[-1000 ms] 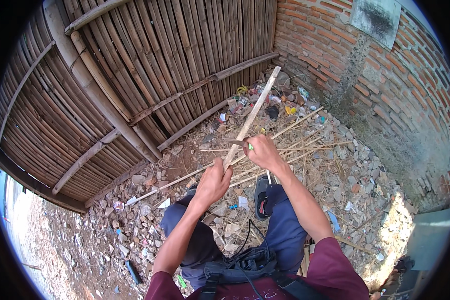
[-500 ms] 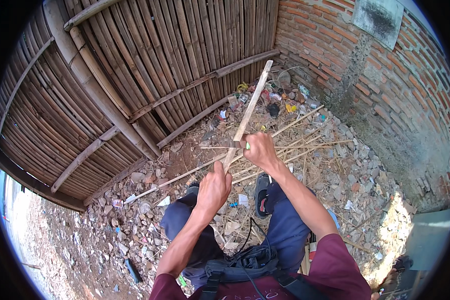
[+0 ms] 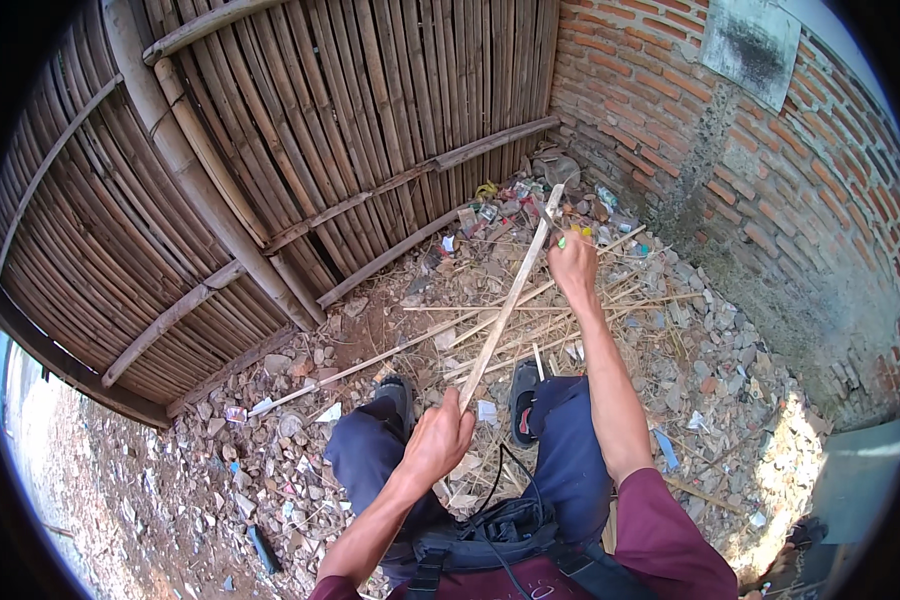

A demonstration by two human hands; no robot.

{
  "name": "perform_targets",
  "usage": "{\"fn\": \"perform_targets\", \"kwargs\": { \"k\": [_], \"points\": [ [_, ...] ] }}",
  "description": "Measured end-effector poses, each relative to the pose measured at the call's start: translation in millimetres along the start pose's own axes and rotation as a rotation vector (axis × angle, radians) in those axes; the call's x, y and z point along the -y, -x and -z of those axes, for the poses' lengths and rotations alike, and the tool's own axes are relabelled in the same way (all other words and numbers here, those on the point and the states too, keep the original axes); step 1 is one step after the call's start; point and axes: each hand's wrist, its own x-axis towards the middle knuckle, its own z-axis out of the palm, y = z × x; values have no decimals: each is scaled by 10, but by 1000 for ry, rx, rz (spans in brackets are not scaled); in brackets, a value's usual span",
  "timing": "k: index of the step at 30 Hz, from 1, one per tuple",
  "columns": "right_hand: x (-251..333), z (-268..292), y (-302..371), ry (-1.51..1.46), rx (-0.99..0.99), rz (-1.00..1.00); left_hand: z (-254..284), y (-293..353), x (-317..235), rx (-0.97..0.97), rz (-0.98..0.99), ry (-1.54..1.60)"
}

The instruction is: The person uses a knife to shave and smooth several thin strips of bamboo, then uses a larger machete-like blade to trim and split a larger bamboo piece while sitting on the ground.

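Note:
My left hand is closed around the near end of a long, flat, pale bamboo strip, just in front of my knees. The strip slants up and away to the right. Farther out, my right hand is in a fist around a knife; a bit of its green handle shows at the fingers. Its dark blade lies across the strip near the far end; whether the edge bites into the wood cannot be made out.
Several thin bamboo sticks lie on rubble ground beyond my feet. A bamboo slat wall rises at the left and back, a brick wall at the right. Plastic litter gathers in their corner. A dark cylindrical object lies at lower left.
My right hand and the knife have moved away from me along the strip, from near my left hand to its far end. My left hand has drawn the strip nearer to me.

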Motion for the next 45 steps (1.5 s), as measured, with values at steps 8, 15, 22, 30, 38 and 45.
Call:
{"fn": "perform_targets", "kwargs": {
  "k": [8,15,22,30,38,45],
  "points": [
    [68,34,21,-141,186,106,83,162,152,-61,1,-140],
    [-448,21,-140,-113,62,-371,33,593,70,47,12,-135],
    [-1481,54,174,-262,629,-473,271,575,-1,193,2,116],
    [-570,282,182,-505,994,-539,461,302,346,542,213,750],
    [-41,523,70,-1012,719,-624,462,273,389,739,407,1089],
    [107,660,52,-1619,488,-694,392,204,457,754,441,1134]
  ]
}}
